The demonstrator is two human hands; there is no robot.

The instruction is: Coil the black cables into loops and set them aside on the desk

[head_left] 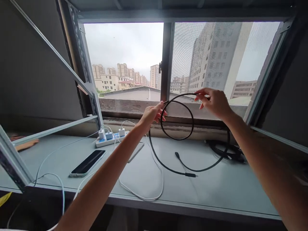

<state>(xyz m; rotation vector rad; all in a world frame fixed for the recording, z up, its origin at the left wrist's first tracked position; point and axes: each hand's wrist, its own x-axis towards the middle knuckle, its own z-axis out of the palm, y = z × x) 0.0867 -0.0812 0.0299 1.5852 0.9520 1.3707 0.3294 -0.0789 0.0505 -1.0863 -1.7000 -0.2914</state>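
Two hands hold the black cable (193, 120) above the desk (204, 189), before the window (124, 64): the right hand (214, 101) pinches it; the left hand (154, 114) seems to pinch its loop, fingertips partly hidden.

Phone (88, 163) lies left of the coiled cable (226, 151).

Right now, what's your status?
Both hands holding black cable, partly looped. Both its ends hang free. White cord on table below.
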